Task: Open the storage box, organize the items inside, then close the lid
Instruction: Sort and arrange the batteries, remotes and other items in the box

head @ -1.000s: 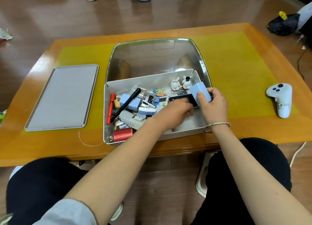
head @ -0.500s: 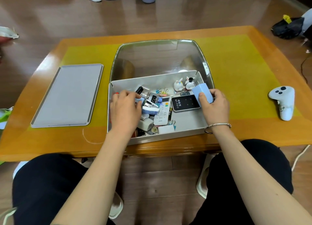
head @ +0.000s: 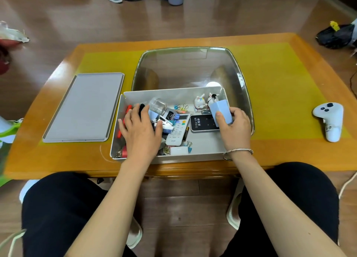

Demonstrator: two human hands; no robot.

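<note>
Fingers of the right hand [head: 234,128] curl around a light blue block [head: 221,111], thumb on its near face, holding it over the right end of the storage box [head: 193,156]. The left hand [head: 140,128] lies spread and flat, fingers straight, pressing on the jumble at the box's left end without gripping anything. The box sits open, its clear lid [head: 193,67] tipped up behind it, so the opening step looks done. Inside the box, sorting is only partly along: a white remote [head: 177,130] lies at the centre, a black device [head: 202,122] just right of it, two small figurines [head: 204,101] stand at the back right corner, while binder clips, a clear jar [head: 157,106] and red pens (half hidden under the left hand) remain heaped at the left. Tidying that heap, placing the blue block and closing the lid are left, by my judgement.
</note>
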